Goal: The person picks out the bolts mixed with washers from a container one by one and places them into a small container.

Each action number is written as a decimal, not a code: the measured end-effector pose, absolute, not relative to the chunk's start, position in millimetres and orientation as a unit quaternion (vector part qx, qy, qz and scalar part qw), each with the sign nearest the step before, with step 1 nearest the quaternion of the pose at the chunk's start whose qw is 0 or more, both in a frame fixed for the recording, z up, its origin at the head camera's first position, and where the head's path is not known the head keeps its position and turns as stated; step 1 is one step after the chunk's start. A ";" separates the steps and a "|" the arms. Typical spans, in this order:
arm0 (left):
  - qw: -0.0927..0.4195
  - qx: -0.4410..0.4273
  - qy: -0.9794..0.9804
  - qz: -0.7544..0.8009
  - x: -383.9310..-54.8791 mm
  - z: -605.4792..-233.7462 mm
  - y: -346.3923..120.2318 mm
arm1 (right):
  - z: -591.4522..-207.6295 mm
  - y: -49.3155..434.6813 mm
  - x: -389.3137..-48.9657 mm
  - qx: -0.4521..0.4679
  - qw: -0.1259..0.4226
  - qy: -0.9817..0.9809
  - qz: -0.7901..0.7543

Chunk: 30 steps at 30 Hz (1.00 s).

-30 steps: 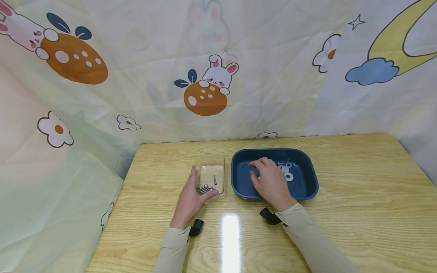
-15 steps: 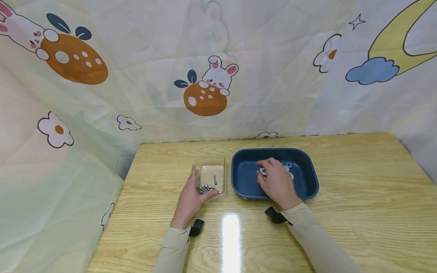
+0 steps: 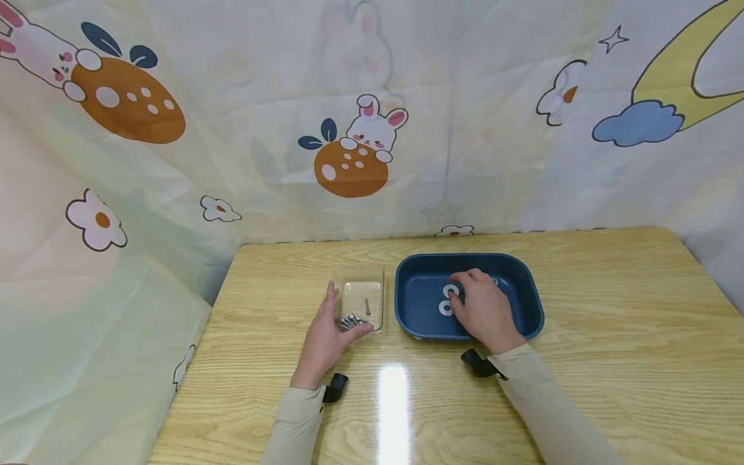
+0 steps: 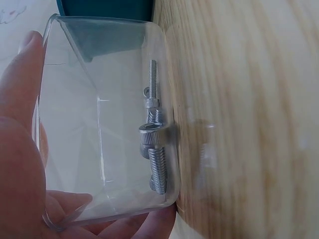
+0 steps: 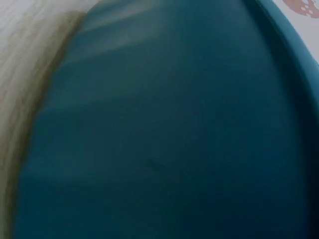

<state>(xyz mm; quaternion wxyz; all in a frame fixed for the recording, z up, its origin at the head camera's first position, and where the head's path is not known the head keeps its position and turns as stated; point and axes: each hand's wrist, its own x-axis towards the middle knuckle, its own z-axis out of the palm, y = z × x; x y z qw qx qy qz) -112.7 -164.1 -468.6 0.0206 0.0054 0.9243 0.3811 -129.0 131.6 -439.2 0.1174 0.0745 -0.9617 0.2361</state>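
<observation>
My left hand grips a clear plastic box, its fingers along the left side and thumb at the near right corner. Inside lie several silver socket-head bolts, bunched at the near end, and a slim screw apart from them. My right hand is inside a dark blue tray, fingers bent downward, thumb and index finger apart. Two flat pale washers, one farther and one nearer, lie at its thumb side. Its palm hides other pieces. Only blue tray wall fills the right wrist view.
Box and tray stand side by side on a wood-grain table. A printed curtain hangs behind the far edge. Black wrist mounts, one on the left and one on the right, stick out from the sleeves.
My right hand has shifted to the right within the tray, uncovering two washers on its left and covering those toward the right. The left hand and box have stayed put.
</observation>
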 end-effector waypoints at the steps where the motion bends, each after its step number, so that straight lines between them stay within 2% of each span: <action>1: 0.021 0.006 0.924 0.381 -112.4 -468.6 -164.6 | -439.6 132.2 -128.7 0.074 0.115 -0.963 0.233; 17: 0.025 0.008 0.926 0.376 -111.3 -468.2 -166.3 | -443.6 148.5 -135.6 0.035 0.056 -0.976 0.207; 30: 0.028 0.003 0.926 0.377 -112.0 -468.0 -165.5 | -452.3 154.1 -139.3 0.016 0.045 -0.983 0.179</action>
